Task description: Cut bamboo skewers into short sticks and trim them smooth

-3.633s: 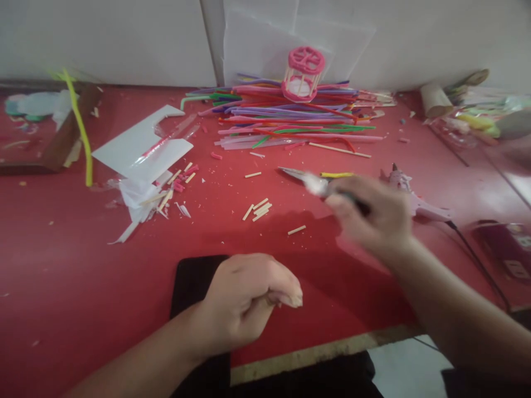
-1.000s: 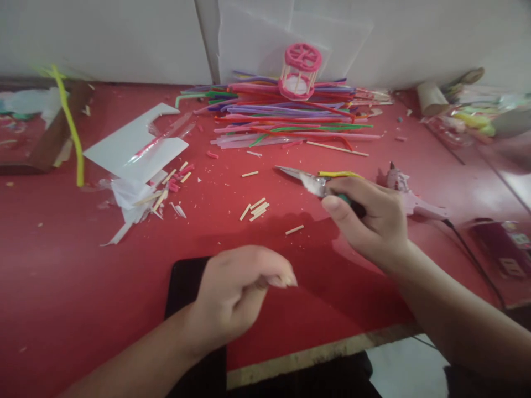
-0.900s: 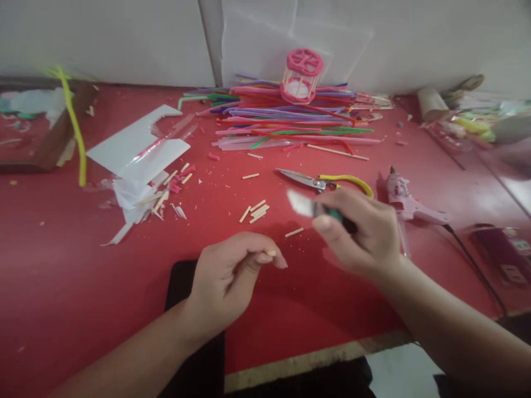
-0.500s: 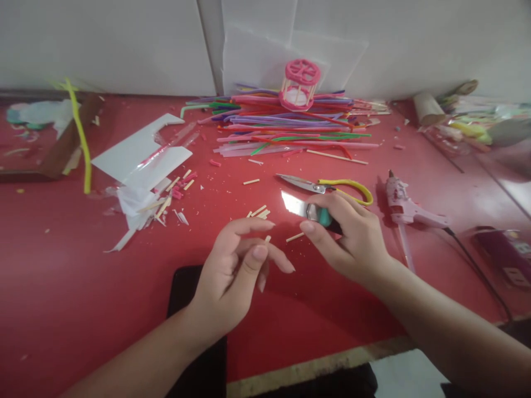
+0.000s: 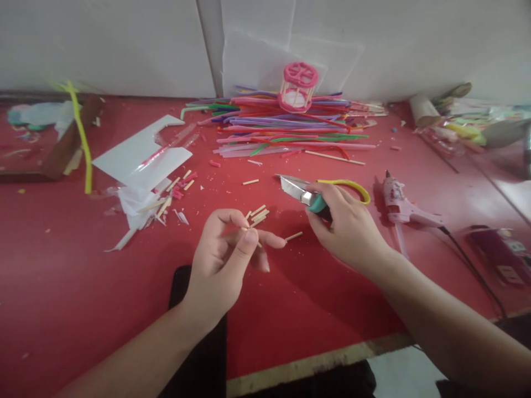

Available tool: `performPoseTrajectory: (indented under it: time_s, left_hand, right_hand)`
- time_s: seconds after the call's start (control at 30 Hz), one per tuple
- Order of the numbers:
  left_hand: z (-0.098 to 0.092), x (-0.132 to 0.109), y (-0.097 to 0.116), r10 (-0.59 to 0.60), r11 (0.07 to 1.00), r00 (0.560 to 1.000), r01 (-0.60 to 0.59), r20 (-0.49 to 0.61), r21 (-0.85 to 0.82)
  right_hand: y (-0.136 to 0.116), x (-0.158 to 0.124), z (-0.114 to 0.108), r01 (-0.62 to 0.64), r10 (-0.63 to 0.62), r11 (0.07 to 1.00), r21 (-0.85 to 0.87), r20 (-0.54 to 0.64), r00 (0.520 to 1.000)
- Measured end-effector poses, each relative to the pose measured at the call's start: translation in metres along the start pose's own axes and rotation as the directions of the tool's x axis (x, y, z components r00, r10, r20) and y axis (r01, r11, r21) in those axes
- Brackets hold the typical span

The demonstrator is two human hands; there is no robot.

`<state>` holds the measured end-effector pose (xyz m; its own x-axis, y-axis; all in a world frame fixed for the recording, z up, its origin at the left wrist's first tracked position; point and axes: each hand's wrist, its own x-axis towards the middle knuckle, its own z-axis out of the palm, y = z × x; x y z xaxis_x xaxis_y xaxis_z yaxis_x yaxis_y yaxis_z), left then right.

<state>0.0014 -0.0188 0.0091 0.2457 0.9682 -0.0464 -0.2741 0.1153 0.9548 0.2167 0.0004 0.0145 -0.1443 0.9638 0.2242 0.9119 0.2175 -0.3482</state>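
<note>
head view: left hand (image 5: 219,262) pinches a stick (image 5: 259,245), likely light, stiff, best held mid-length; right hand (image 5: 348,235) clamps knife (image 5: 306,197) at its two o'clock.

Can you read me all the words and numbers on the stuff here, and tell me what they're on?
There are no words or numbers I can read.
Purple packet at the right: pale marks, too blurred to read.
Cutter and glue gun: no lettering I can make out.
</note>
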Motion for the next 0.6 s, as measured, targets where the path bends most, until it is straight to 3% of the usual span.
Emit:
performPoseTrajectory:
  time_s: [0.3,0.37,0.43,0.5,0.6]
  left_hand:
    - [0.000,0.006,0.002,-0.085,0.995,0.987,0.078,-0.134,-0.056]
    - [0.000,0.005,0.001,-0.043,0.999,0.984,0.043,-0.172,-0.006]
    - [0.000,0.003,0.000,0.062,0.988,0.979,-0.032,-0.197,0.152]
    - [0.000,0.002,-0.002,0.202,0.894,0.973,-0.134,-0.116,0.427]
    - [0.000,0.001,-0.005,0.275,0.617,0.947,-0.307,0.168,0.725]
  right_hand:
    - [0.018,0.006,0.007,-0.016,0.031,0.930,-0.367,0.034,0.999]
    - [0.025,0.007,0.009,-0.010,0.027,0.925,-0.380,0.039,0.999]
    - [0.029,0.007,0.011,-0.005,0.023,0.929,-0.369,0.045,0.999]
    - [0.030,0.008,0.011,-0.004,0.019,0.937,-0.348,0.041,0.999]
    - [0.031,0.008,0.012,0.001,0.008,0.945,-0.328,0.027,1.000]
